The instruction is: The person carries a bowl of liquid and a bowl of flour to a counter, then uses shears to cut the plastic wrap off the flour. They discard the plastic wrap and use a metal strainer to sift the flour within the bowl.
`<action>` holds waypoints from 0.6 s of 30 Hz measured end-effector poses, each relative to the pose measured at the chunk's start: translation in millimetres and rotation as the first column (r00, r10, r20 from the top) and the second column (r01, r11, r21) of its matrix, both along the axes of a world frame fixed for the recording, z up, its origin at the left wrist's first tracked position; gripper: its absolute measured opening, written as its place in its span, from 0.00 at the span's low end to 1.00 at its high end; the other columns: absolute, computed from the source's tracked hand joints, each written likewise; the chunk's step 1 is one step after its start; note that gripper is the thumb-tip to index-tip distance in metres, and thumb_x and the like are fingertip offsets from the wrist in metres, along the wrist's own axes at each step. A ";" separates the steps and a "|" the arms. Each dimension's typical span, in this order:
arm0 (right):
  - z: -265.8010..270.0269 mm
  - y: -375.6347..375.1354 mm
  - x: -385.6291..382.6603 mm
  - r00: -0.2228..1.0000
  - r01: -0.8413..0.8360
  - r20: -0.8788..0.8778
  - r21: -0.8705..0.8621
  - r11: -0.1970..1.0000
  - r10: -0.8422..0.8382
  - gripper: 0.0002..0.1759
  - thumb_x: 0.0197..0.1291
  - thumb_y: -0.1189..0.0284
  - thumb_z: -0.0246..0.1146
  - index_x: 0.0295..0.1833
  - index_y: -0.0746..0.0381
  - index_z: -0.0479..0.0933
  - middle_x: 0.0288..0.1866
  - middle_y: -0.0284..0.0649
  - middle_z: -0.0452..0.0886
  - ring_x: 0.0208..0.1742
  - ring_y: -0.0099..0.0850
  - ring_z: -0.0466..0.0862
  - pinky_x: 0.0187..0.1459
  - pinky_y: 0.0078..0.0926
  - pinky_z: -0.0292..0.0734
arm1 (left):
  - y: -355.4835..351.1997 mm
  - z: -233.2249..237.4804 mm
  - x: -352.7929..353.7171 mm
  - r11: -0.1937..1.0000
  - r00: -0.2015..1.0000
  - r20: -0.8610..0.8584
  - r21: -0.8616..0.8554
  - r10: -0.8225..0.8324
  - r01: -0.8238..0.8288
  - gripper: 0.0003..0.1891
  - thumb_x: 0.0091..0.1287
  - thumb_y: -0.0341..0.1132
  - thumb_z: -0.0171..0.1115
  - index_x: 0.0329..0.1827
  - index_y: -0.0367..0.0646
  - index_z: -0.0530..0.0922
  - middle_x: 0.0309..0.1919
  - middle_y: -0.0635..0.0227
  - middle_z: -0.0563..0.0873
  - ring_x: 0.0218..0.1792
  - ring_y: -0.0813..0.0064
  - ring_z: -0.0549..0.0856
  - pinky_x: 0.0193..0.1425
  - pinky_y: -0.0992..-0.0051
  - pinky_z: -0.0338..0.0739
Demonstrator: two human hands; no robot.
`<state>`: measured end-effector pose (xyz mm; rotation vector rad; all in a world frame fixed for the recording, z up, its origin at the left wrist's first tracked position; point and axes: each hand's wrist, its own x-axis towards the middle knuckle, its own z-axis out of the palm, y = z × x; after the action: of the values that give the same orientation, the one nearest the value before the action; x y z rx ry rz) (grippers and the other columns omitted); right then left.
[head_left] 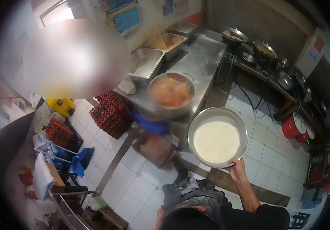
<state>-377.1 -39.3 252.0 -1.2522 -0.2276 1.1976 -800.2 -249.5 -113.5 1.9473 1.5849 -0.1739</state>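
Note:
My right hand [236, 168] grips the near rim of a wide steel bowl [243, 132], fingers wrapped over its edge. Pale, creamy batter [216, 142] partly fills this bowl, which I carry above the floor beside the steel table. Down by my left side, only a small part of my left hand [159, 217] shows; its fingers are hidden. Left of my bowl, a steel pot [172, 112] with an orange-red food [171, 91] in it stands on the steel table [203, 57].
Rectangular steel pans [146, 73] line the table's wall side. Woks [234, 35] and pots stand on the stove bench at right, with a green hose [232, 67] beside it. Red egg trays [111, 115], a blue dustpan [78, 163] and a metal rack [67, 193] are at left.

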 end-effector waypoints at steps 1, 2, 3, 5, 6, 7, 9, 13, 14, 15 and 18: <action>0.0 16.2 11.0 1.000 0.030 -0.006 0.024 0.999 -0.030 0.37 0.48 0.84 0.54 0.69 0.68 0.57 0.60 0.50 0.71 0.57 0.45 0.79 0.48 0.50 0.86 | 3.6 3.5 7.1 0.940 0.946 0.095 -0.179 0.311 -0.291 0.12 0.63 0.39 0.60 0.37 0.37 0.82 0.37 0.57 0.84 0.37 0.66 0.85 0.40 0.65 0.81; 1.6 30.5 19.7 1.000 0.026 0.006 0.025 0.999 -0.027 0.37 0.48 0.84 0.54 0.69 0.68 0.57 0.60 0.50 0.71 0.57 0.45 0.79 0.48 0.50 0.86 | 16.2 4.8 9.1 0.884 0.896 0.112 -0.254 0.431 -0.393 0.12 0.63 0.39 0.60 0.38 0.37 0.82 0.37 0.58 0.84 0.37 0.66 0.85 0.39 0.65 0.80; 6.3 45.7 26.0 0.998 0.060 0.002 0.036 0.998 -0.061 0.37 0.48 0.84 0.54 0.69 0.67 0.57 0.60 0.50 0.71 0.57 0.45 0.79 0.48 0.50 0.86 | 33.9 3.2 9.3 0.847 0.860 0.123 -0.288 0.495 -0.446 0.12 0.63 0.39 0.60 0.38 0.37 0.82 0.37 0.58 0.84 0.36 0.66 0.84 0.39 0.66 0.80; 8.7 80.9 43.9 0.991 0.128 0.040 0.085 0.988 -0.132 0.31 0.50 0.83 0.52 0.64 0.70 0.60 0.57 0.52 0.75 0.49 0.45 0.84 0.46 0.48 0.88 | 75.3 3.7 10.2 0.800 0.803 0.165 -0.325 0.572 -0.504 0.12 0.64 0.39 0.59 0.40 0.38 0.82 0.36 0.60 0.84 0.35 0.67 0.84 0.38 0.67 0.80; 3.9 89.8 52.4 0.991 0.122 0.043 0.086 0.989 -0.126 0.31 0.50 0.83 0.52 0.64 0.70 0.60 0.57 0.52 0.75 0.49 0.45 0.84 0.46 0.48 0.88 | 93.0 2.2 8.9 0.787 0.777 0.194 -0.324 0.599 -0.525 0.12 0.65 0.39 0.59 0.41 0.38 0.82 0.35 0.60 0.84 0.35 0.67 0.84 0.37 0.67 0.80; 6.0 108.5 60.0 0.989 0.142 0.018 0.099 0.985 -0.145 0.30 0.50 0.82 0.53 0.63 0.71 0.62 0.55 0.52 0.75 0.49 0.45 0.84 0.45 0.47 0.88 | 118.2 6.4 8.5 0.779 0.746 0.245 -0.308 0.619 -0.545 0.12 0.65 0.39 0.58 0.42 0.39 0.82 0.35 0.61 0.84 0.34 0.67 0.83 0.37 0.67 0.80; 7.3 147.1 77.1 0.989 0.149 -0.005 0.106 0.983 -0.149 0.29 0.50 0.82 0.53 0.62 0.73 0.63 0.54 0.52 0.76 0.49 0.44 0.84 0.44 0.45 0.89 | 170.7 19.8 8.5 0.743 0.639 0.383 -0.284 0.668 -0.607 0.12 0.66 0.39 0.58 0.43 0.39 0.82 0.34 0.62 0.84 0.33 0.67 0.83 0.36 0.68 0.79; -3.6 221.9 107.5 0.991 0.107 0.061 0.150 0.983 -0.118 0.29 0.50 0.81 0.53 0.61 0.75 0.63 0.55 0.53 0.76 0.49 0.44 0.84 0.45 0.44 0.88 | 298.0 94.2 21.2 0.279 0.049 0.413 -0.520 0.909 -0.808 0.15 0.68 0.42 0.59 0.50 0.41 0.79 0.36 0.67 0.84 0.34 0.71 0.82 0.34 0.74 0.77; -4.6 240.0 112.0 0.994 0.080 0.057 0.164 0.983 -0.090 0.30 0.50 0.81 0.53 0.62 0.75 0.63 0.55 0.53 0.77 0.49 0.44 0.84 0.46 0.45 0.88 | 317.3 99.6 11.8 0.327 0.072 0.475 -0.481 0.877 -0.814 0.16 0.68 0.44 0.62 0.51 0.43 0.78 0.38 0.69 0.84 0.36 0.73 0.84 0.35 0.75 0.77; 0.6 258.3 112.4 0.997 0.042 0.061 0.172 0.984 -0.053 0.31 0.50 0.81 0.53 0.64 0.75 0.62 0.55 0.52 0.77 0.49 0.43 0.84 0.47 0.44 0.87 | 333.6 106.8 6.8 0.334 0.083 0.496 -0.443 0.864 -0.832 0.16 0.70 0.43 0.61 0.53 0.43 0.78 0.40 0.69 0.84 0.37 0.73 0.84 0.36 0.75 0.77; -20.5 314.0 131.6 0.998 0.012 0.056 0.156 0.988 -0.021 0.32 0.50 0.81 0.54 0.64 0.74 0.62 0.56 0.52 0.76 0.52 0.44 0.83 0.49 0.44 0.87 | 354.7 136.6 20.1 0.264 0.011 0.572 -0.362 0.820 -0.894 0.16 0.71 0.42 0.60 0.56 0.43 0.76 0.44 0.69 0.84 0.40 0.75 0.84 0.38 0.74 0.76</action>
<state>-245.5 274.6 231.6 -1.1511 -0.3464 1.1089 -780.1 105.1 23.2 0.4959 1.8984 1.0816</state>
